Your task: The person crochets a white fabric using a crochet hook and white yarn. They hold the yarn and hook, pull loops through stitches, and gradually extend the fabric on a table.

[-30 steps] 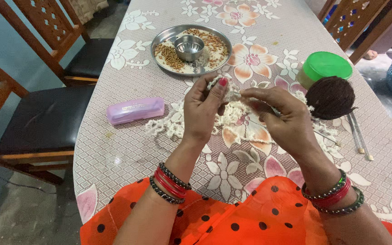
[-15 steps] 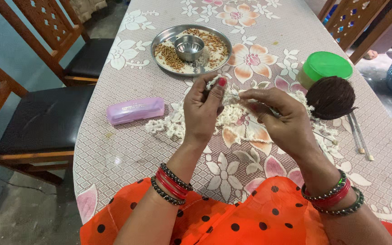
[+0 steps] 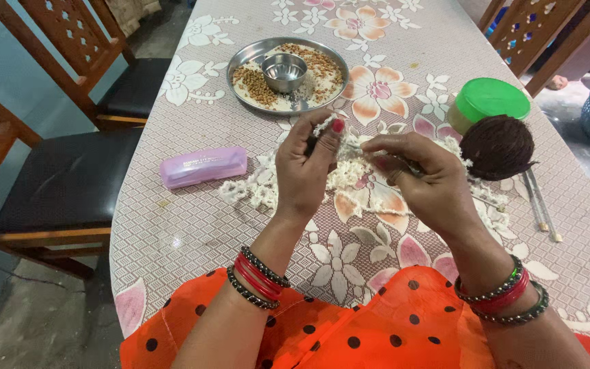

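Observation:
My left hand (image 3: 303, 171) pinches a piece of white crocheted work (image 3: 344, 174) between thumb and fingers, lifted a little above the table. My right hand (image 3: 421, 181) is closed on a thin crochet hook (image 3: 412, 167), its tip at the white work right beside my left thumb. The rest of the white piece trails down onto the flowered tablecloth (image 3: 192, 225) under both hands. A dark brown ball of yarn (image 3: 498, 147) sits just right of my right hand.
A steel plate of grains (image 3: 250, 78) with a small steel bowl (image 3: 285, 70) lies farther back. A lilac plastic case (image 3: 203, 166) rests to the left, a green-lidded jar (image 3: 490, 99) behind the yarn ball, knitting needles (image 3: 542, 205) at right. Wooden chairs (image 3: 63, 184) flank the table.
My right hand has shifted slightly with the hook against the white work. My left hand keeps its pinch; the trailing piece has barely moved.

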